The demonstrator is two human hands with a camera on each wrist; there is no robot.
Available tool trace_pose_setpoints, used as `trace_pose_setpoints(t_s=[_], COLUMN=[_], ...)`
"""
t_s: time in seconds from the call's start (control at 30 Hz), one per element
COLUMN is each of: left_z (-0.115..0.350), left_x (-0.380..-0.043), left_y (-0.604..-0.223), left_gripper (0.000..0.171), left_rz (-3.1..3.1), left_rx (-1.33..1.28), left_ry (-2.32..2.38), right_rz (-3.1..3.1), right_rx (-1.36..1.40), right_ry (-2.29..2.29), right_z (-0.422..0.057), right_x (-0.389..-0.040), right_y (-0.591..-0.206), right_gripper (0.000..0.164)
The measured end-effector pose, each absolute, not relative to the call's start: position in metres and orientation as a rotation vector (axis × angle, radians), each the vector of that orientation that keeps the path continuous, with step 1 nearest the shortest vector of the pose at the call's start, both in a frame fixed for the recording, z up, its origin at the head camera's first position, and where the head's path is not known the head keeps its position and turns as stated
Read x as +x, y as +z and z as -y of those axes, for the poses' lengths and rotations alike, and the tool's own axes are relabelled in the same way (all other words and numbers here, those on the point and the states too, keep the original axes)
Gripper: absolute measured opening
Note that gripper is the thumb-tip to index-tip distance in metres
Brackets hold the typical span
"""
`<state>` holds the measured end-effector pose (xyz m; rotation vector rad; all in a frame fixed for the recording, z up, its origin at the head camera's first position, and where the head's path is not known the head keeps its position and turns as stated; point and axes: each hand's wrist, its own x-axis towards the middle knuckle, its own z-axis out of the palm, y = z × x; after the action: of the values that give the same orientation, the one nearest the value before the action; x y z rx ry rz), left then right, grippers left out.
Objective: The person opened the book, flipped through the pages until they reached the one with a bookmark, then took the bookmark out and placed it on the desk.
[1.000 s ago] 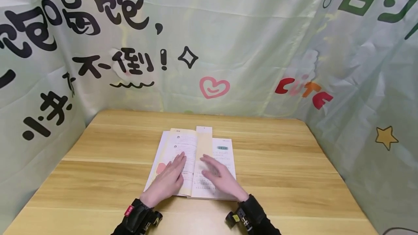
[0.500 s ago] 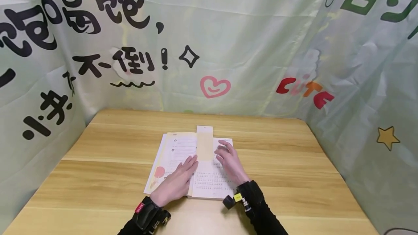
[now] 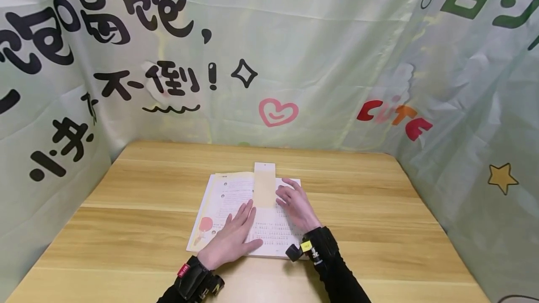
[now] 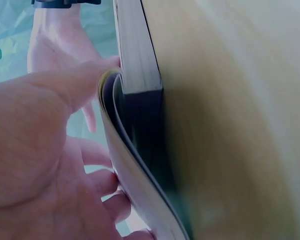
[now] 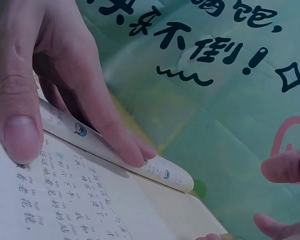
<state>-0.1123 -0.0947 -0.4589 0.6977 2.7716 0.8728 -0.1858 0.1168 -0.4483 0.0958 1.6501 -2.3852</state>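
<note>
An open book (image 3: 269,240) lies on the table, its left page (image 3: 229,195) bearing a pink round print. My left hand (image 3: 229,242) rests on that page near the fold, fingers extended and thumb reaching across onto the right page. In the left wrist view, loose pages (image 4: 132,157) bulge beside the thick page block (image 4: 137,55). A beige strip with a white end (image 3: 264,183), like a bookmark, lies along the fold and past the book's top. Close to its right side, my right hand (image 3: 296,205) hovers over the right page, fingers loosely bent and holding nothing.
A wooden table (image 3: 358,209) extends around the book. Behind it hangs a pale green cloth (image 3: 316,50) with printed lettering and drawings. Both wrists wear black bands with small cameras. At the lower right corner a dark cable (image 3: 511,297) shows.
My left hand has slid right to the fold, and its thumb has spread outward. From near the fold, my right hand has moved up and right to beside the strip. The left page sits slightly lower.
</note>
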Motion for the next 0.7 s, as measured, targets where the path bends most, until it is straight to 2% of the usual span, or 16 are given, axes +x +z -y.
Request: trace_pose_setpoints(t_s=[0.1,0.27,0.7], left_z=[0.0944,0.0937,0.0932], left_x=[-0.1132,-0.1155,-0.1159], left_y=[-0.4612,-0.4635,-0.4638], left_gripper=[0.085,0.089,0.091], left_rz=[-2.757,-2.739,-2.72], left_rx=[0.665,0.639,0.621], left_ry=[0.906,0.954,0.976], right_rz=[-1.618,-1.592,-1.565], right_rx=[0.037,0.112,0.2], right_ry=[-2.404,-2.401,-2.379], right_z=[-0.1188,-0.119,-0.1184], right_x=[-0.1842,-0.1868,-0.191], right_y=[-0.4495,-0.4494,-0.4497], right_gripper=[0.053,0.054,0.052])
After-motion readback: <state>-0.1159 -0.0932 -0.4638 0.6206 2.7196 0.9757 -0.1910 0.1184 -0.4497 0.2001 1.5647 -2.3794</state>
